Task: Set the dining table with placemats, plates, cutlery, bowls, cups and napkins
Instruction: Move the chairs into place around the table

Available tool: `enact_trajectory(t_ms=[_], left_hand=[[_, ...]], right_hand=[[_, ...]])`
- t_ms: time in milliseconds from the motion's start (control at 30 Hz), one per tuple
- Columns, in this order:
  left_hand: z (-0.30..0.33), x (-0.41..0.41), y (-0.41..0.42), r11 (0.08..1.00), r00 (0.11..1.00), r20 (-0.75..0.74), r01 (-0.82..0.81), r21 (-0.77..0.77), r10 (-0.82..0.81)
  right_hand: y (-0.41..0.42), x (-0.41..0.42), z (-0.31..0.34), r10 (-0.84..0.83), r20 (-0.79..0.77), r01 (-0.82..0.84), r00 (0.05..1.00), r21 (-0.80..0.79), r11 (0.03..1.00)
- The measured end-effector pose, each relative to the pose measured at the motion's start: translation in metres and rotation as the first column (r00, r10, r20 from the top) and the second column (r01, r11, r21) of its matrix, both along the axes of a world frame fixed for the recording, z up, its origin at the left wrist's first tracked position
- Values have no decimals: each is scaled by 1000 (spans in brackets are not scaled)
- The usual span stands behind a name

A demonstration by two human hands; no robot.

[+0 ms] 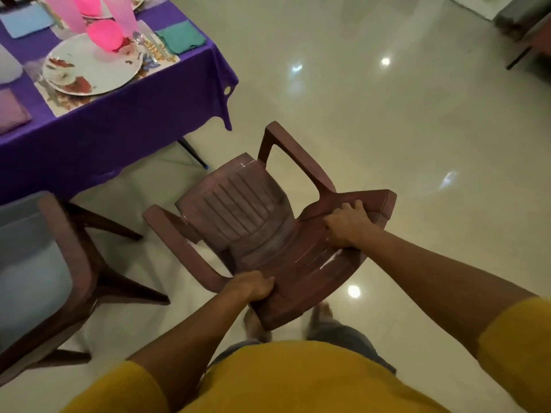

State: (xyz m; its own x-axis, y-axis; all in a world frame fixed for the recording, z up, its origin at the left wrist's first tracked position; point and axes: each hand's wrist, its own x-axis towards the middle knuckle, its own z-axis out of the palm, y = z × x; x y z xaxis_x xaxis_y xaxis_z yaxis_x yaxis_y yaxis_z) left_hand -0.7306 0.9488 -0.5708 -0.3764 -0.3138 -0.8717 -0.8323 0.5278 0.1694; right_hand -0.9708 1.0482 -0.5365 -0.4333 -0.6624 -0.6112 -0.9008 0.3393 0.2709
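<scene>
Floor of pale glossy tile (387, 129) lies open to the right, while the bench under its purple cloth (119, 123) fills the upper left, already carrying a floral placemat (68, 101), a white patterned plate (98, 73), pink plastic cups (116, 13) and a teal folded napkin (181, 37). The setting looks nearly done, and seating seems the step in hand: both hands grip the back of a brown plastic armchair (247, 210), left hand (253, 286) on its lower edge, right hand (347, 223) on its top rim. Next, I judge, it must swing toward the bench's free side, clearing the cloth's hanging corner and the second brown chair (74, 263) at left.

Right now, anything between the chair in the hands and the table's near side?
Nothing visible. Left hand and right hand grip the brown chair; bare floor lies before the table. A second chair stands left, clear.
</scene>
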Motion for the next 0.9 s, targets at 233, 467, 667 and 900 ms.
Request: enact_trajectory(t_ms=[233, 467, 667, 900], left_hand=[[-11, -14, 7, 971, 962, 174, -183, -155, 209], [15, -21, 36, 743, 770, 161, -503, -442, 617], [24, -20, 47, 600, 674, 16, -645, -473, 738], [17, -10, 39, 588, 684, -17, -639, -497, 729]], right_hand=[[-25, -51, -38, 112, -23, -108, 993, 140, 984], [-37, -94, -43, 51, 37, -49, 998, -42, 998], [-38, -119, -41, -12, 162, 16, 987, -22, 1000], [-46, -129, -39, -47, 252, 59, 967, -37, 998]])
